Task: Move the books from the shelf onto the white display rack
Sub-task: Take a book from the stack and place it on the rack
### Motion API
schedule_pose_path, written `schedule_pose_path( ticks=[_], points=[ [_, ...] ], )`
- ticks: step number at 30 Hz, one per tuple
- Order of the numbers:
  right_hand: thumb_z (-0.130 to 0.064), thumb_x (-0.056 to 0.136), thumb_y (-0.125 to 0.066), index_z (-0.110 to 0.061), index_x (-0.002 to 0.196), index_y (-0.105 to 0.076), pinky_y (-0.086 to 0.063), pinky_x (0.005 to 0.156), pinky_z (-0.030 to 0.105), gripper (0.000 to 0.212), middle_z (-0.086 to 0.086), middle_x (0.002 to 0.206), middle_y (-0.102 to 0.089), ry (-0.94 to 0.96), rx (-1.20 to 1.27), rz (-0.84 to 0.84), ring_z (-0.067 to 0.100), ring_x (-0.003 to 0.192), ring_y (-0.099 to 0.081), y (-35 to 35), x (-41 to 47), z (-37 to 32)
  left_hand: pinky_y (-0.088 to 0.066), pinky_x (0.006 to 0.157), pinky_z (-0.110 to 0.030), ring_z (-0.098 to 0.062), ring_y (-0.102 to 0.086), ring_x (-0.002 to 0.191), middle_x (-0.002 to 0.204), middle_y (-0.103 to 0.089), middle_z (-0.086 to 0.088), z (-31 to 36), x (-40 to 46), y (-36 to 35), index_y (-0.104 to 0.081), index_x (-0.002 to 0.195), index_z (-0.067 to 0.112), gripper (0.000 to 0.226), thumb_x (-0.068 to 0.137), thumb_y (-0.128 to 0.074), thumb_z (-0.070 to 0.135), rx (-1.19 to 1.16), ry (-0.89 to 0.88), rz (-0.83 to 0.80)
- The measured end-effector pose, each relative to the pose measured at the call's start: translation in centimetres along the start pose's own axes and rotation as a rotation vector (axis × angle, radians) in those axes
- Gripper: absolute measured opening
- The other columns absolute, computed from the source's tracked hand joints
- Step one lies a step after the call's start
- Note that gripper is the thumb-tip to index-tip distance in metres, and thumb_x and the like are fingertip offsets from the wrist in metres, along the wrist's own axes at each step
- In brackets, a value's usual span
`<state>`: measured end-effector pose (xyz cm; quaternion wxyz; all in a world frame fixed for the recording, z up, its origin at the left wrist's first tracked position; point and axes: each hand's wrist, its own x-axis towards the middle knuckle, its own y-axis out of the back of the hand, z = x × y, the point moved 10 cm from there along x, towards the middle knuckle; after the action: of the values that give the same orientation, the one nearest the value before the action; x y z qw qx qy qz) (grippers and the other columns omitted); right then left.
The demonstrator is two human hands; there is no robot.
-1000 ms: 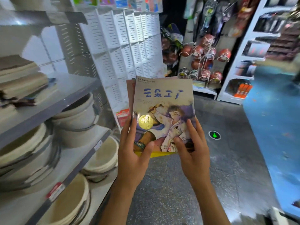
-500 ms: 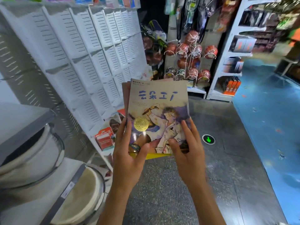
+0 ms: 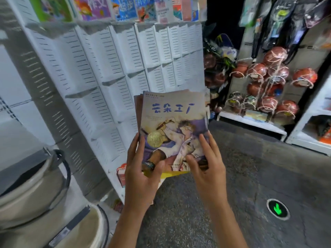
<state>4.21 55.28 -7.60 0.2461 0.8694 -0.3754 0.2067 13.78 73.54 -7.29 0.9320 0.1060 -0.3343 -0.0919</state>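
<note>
Both hands are up in front of the white display rack [image 3: 114,72], and between them sits a small stack of books [image 3: 172,129], covers facing the camera. The left hand [image 3: 141,174] grips the lower left corner, thumb lying across the front cover and fingers wrapped behind the stack. The right hand [image 3: 207,169] holds the lower right side, thumb on the cover, fingers curled round the edge. So each grip is grasping the books; neither is released.

The stack itself hangs in the air, just in front of the rack's lower pockets and apart from them, not yet seated anywhere. Edges of more books peek out behind and below the front one, including a yellow edge at the bottom. How many there are, I cannot tell.

This looks like the carrying step near its end: books in hand, facing the rack. The top row [image 3: 125,9] already shows colourful covers, while the slotted pockets below it look bare, so there is plenty of room to choose from.

The next move, I'd judge, calls for peeling one book off the stack and sliding it upright into an open pocket, bottom edge first. The other hand has to keep the remaining books squared, since thin, glossy covers like these could easily fan out or slip.
</note>
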Motion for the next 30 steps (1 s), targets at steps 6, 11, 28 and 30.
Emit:
schedule_pose_path(
  ticks=[6,11,28,30],
  points=[
    [-0.040,0.088,-0.061,-0.038,0.144,-0.036,-0.036,0.113,0.035,0.061,-0.020,0.156,-0.024,0.043,0.072,-0.099,-0.002,0.146,-0.022,-3.2,5.7,3.0,-0.034,0.112,-0.017,-0.001,-0.027,0.146,0.159,-0.025,0.019,-2.1,3.7,-1.2,-0.033,0.153,0.025,0.077,0.086,-0.063,0.045,0.061,0.028,0.092],
    [-0.045,0.091,-0.058,-0.037,0.145,-0.036,-0.034,0.114,0.036,0.059,-0.012,0.159,-0.027,0.111,0.119,-0.192,-0.004,0.147,-0.019,-8.9,10.0,4.2,-0.032,0.113,-0.017,-0.004,-0.027,0.147,0.160,-0.027,0.015,-5.2,6.6,0.3,-0.032,0.154,0.024,0.077,0.086,-0.062,0.046,0.145,0.051,0.197],
    [-0.043,0.091,-0.060,-0.047,0.143,-0.034,-0.038,0.114,0.040,0.057,-0.036,0.153,-0.019,0.276,0.293,-0.358,-0.006,0.144,-0.023,-30.1,28.4,3.2,-0.028,0.113,-0.012,-0.003,-0.027,0.146,0.160,-0.025,0.017,-17.1,24.7,6.8,-0.034,0.152,0.025,0.072,0.088,-0.059,0.044,0.328,0.034,0.473],
    [-0.044,0.092,-0.060,-0.048,0.143,-0.034,-0.040,0.112,0.045,0.057,-0.037,0.154,-0.019,0.284,0.324,-0.382,-0.002,0.145,-0.025,-32.0,29.9,3.2,-0.027,0.113,-0.012,-0.004,-0.027,0.147,0.160,-0.027,0.012,-18.1,26.1,7.3,-0.033,0.152,0.023,0.073,0.087,-0.060,0.043,0.334,0.032,0.491]
  ],
)
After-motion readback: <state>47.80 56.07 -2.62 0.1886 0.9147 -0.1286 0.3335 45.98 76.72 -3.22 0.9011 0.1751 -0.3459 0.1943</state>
